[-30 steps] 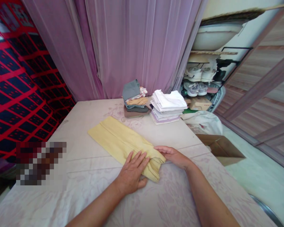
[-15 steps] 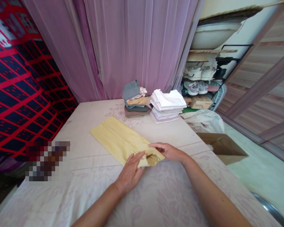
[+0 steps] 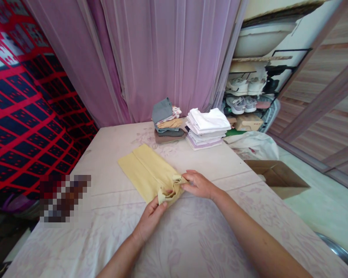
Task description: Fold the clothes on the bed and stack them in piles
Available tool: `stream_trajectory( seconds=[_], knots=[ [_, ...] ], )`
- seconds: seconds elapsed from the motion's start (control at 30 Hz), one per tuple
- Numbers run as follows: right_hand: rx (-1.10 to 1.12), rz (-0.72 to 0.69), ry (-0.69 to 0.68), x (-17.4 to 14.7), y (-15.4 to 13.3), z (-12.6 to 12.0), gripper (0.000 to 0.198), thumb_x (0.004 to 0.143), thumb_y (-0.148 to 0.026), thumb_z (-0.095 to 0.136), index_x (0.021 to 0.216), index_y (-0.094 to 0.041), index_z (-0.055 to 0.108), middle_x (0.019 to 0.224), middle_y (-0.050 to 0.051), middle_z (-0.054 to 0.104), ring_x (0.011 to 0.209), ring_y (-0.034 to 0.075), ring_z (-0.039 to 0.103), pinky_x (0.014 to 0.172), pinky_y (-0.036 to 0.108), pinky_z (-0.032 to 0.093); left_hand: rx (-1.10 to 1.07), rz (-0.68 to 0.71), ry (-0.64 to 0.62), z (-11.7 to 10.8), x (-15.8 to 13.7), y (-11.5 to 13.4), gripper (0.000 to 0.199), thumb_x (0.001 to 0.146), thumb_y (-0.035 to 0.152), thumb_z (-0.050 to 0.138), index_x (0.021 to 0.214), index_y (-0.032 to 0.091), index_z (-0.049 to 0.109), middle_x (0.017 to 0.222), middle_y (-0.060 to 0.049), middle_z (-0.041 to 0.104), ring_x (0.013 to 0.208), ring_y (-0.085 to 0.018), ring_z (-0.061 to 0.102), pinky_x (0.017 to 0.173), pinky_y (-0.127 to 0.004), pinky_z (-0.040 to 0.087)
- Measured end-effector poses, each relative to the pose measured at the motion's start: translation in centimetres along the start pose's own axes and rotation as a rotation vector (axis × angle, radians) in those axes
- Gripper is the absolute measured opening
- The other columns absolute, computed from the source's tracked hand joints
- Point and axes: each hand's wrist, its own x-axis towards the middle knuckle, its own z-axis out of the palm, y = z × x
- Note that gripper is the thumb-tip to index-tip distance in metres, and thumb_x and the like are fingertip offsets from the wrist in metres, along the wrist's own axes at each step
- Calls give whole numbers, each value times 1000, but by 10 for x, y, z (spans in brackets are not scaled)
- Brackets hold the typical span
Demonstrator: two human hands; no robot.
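Observation:
A folded yellow garment (image 3: pixel 149 166) lies slantwise on the patterned sheet; its exact kind is not clear. The end closest to me is lifted and turned up, with an open, crumpled edge. My left hand (image 3: pixel 150 218) grips the left corner of that end between thumb and fingers. At the right corner, my right hand (image 3: pixel 198 184) pinches the same edge. Beyond the garment stand a pile of folded dark and patterned clothes (image 3: pixel 168 135) and a pile of folded white clothes (image 3: pixel 207 125).
The bed-like surface (image 3: pixel 113 251) has a floral sheet. A purple curtain (image 3: pixel 174 58) hangs behind it, and a red and black checked cloth (image 3: pixel 26 112) at left. Right of the edge are an open cardboard box (image 3: pixel 278 175), a plastic bag (image 3: pixel 253 144) and a shoe rack with shoes (image 3: pixel 237 104).
The near end of the yellow garment has been lifted and folded back. My left hand went from lying flat on it to gripping its corner; my right hand moved slightly left.

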Motion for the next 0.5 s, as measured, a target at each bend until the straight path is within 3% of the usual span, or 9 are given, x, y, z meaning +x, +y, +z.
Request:
stream_trajectory(
  seconds=[0.1, 0.2, 0.37, 0.5],
  knots=[
    [32, -5, 73, 12, 6, 14, 28, 84, -38, 48, 69, -19, 60, 62, -1, 57, 65, 15, 55, 70, 26, 42, -191, -96, 176, -1, 4, 2, 56, 78, 56, 59, 119, 18, 62, 121, -9, 65, 115, -27, 56, 99, -40, 43],
    [126, 83, 136, 21, 9, 27, 28, 85, -42, 48, 77, -19, 61, 64, -2, 57, 62, 13, 54, 57, 21, 37, -241, -200, 263, -6, 7, 2, 58, 72, 56, 65, 113, 16, 64, 107, -9, 70, 102, -26, 62, 83, -34, 50],
    [69, 256, 211, 30, 9, 50, 29, 85, -41, 51, 101, -22, 66, 83, 1, 70, 73, 16, 63, 65, 23, 41, -221, -318, 287, -15, 10, 2, 62, 71, 53, 66, 120, 17, 57, 94, -6, 71, 78, -19, 65, 57, -23, 47],
    [-25, 336, 258, 33, 9, 64, 32, 87, -40, 50, 111, -24, 63, 99, 3, 72, 83, 18, 66, 74, 26, 45, -236, -323, 278, -19, 12, -2, 78, 71, 47, 68, 137, 20, 37, 93, -6, 69, 71, -16, 64, 55, -22, 47]
  ],
)
